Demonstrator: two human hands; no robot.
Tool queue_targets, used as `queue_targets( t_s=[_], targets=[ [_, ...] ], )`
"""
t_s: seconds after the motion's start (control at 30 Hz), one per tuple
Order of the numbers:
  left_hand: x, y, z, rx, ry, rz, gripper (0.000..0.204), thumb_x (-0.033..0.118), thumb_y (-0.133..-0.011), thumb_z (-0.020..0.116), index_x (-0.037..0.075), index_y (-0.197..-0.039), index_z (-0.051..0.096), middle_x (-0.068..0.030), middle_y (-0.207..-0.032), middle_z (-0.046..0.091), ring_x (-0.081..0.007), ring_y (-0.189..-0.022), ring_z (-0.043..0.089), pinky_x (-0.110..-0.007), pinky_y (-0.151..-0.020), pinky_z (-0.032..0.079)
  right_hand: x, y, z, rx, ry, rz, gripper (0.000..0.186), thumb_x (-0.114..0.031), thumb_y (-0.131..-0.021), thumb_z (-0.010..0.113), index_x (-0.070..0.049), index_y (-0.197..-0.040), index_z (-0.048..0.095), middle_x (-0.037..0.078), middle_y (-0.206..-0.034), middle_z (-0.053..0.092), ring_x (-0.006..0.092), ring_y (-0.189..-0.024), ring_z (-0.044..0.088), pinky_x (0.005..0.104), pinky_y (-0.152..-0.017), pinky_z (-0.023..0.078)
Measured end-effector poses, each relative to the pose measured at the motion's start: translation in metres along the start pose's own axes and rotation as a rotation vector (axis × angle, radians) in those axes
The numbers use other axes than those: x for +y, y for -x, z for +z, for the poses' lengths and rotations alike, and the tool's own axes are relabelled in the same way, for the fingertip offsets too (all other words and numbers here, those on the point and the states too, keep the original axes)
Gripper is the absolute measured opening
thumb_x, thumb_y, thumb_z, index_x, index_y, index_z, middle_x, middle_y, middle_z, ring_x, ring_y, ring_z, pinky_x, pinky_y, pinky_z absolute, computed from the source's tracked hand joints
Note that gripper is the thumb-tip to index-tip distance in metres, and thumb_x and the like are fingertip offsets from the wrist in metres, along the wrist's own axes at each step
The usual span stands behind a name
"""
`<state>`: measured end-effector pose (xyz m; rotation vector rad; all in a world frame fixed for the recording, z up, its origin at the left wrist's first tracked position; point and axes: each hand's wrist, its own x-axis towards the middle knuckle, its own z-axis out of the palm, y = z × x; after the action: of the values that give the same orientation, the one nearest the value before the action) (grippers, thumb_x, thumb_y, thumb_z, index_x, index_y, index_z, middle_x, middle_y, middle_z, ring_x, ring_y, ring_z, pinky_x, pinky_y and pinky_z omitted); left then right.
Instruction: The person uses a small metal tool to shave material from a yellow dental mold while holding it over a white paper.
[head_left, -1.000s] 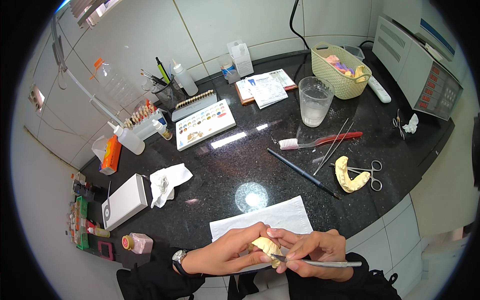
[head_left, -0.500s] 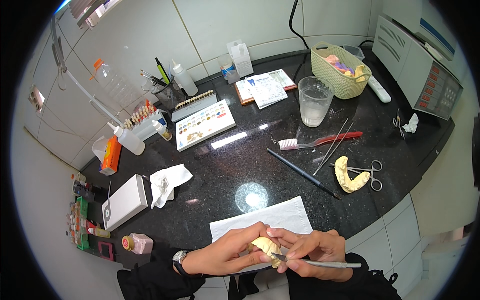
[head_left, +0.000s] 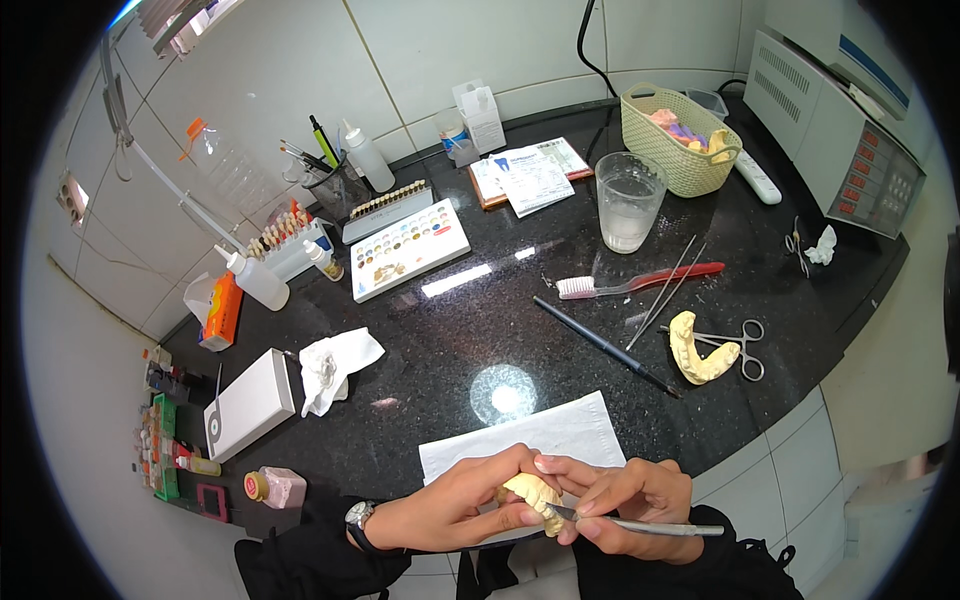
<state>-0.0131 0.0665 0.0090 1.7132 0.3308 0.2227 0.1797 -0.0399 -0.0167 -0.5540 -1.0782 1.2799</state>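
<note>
My left hand [head_left: 465,502] grips a pale yellow dental cast [head_left: 535,490] with teeth, its thumb along the near side. My right hand [head_left: 635,510] is closed round the metal handle of a scalpel-like knife [head_left: 660,527]. The blade tip touches the cast's tooth edge, and fingers of the right hand also rest by the cast. Beneath the hands a folded white paper towel [head_left: 560,430] lies at the counter's front edge. Farther right, a second yellow dental cast [head_left: 690,355] sits partly over a pair of locking forceps [head_left: 750,350].
A dark brush-like tool [head_left: 605,345], metal tweezers [head_left: 662,295] and a red-handled toothbrush [head_left: 640,282] lie beyond my right hand. Behind them stand a glass [head_left: 630,205] and a basket [head_left: 675,150]. Leftward are a crumpled tissue [head_left: 335,368], a white box [head_left: 250,405] and a pink jar [head_left: 280,488].
Almost nothing differs. The knife in my right hand has shifted very slightly at the cast; the left hand keeps its hold.
</note>
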Motion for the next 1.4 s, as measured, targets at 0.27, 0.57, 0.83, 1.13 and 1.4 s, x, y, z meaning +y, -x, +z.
queue_targets(
  t_s=[0.27, 0.57, 0.83, 1.13, 1.4],
  targets=[
    [0.001, -0.001, -0.001, -0.018, -0.033, 0.011, 0.023, 0.022, -0.094, 0.055, 0.003, -0.103, 0.048, -0.0079, -0.089, 0.056, -0.0148, -0.078, 0.055, -0.028, -0.067, 0.042, 0.001, 0.000, -0.003, -0.029, 0.072, -0.032, 0.011, 0.003, -0.083, 0.062, 0.003, -0.094, 0.059, 0.022, -0.089, 0.068, 0.0418, -0.119, 0.047, 0.0496, -0.101, 0.039],
    [0.003, -0.002, 0.000, -0.024, -0.034, -0.007, 0.023, 0.021, -0.093, 0.056, 0.003, -0.104, 0.047, -0.0077, -0.090, 0.056, -0.0146, -0.079, 0.055, -0.028, -0.069, 0.043, -0.006, -0.001, -0.006, -0.060, 0.078, 0.046, 0.013, -0.001, -0.082, 0.066, 0.003, -0.094, 0.060, 0.022, -0.094, 0.068, 0.0406, -0.120, 0.046, 0.0470, -0.101, 0.040],
    [-0.001, 0.001, 0.001, 0.014, 0.031, 0.009, 0.026, 0.022, -0.093, 0.056, 0.003, -0.109, 0.049, -0.0070, -0.093, 0.058, -0.0143, -0.084, 0.058, -0.029, -0.070, 0.043, 0.002, 0.002, 0.000, 0.025, -0.078, 0.005, 0.010, 0.001, -0.085, 0.061, 0.002, -0.094, 0.056, 0.022, -0.089, 0.068, 0.0419, -0.122, 0.044, 0.0508, -0.105, 0.034],
    [-0.001, 0.000, 0.002, 0.021, -0.001, 0.007, 0.031, 0.027, -0.092, 0.057, 0.005, -0.111, 0.051, -0.0066, -0.093, 0.060, -0.0150, -0.085, 0.059, -0.029, -0.071, 0.043, 0.002, 0.002, -0.003, -0.010, 0.037, 0.001, 0.008, 0.000, -0.086, 0.061, 0.001, -0.092, 0.057, 0.020, -0.086, 0.069, 0.0427, -0.122, 0.044, 0.0516, -0.104, 0.034],
    [0.001, 0.000, 0.001, 0.010, 0.048, -0.048, 0.033, 0.028, -0.091, 0.059, 0.002, -0.109, 0.051, -0.0080, -0.096, 0.059, -0.0140, -0.087, 0.058, -0.028, -0.072, 0.043, -0.007, -0.001, -0.004, 0.009, -0.004, 0.129, 0.009, -0.004, -0.086, 0.063, 0.000, -0.093, 0.058, 0.021, -0.089, 0.069, 0.0387, -0.122, 0.046, 0.0473, -0.103, 0.037]
  ],
)
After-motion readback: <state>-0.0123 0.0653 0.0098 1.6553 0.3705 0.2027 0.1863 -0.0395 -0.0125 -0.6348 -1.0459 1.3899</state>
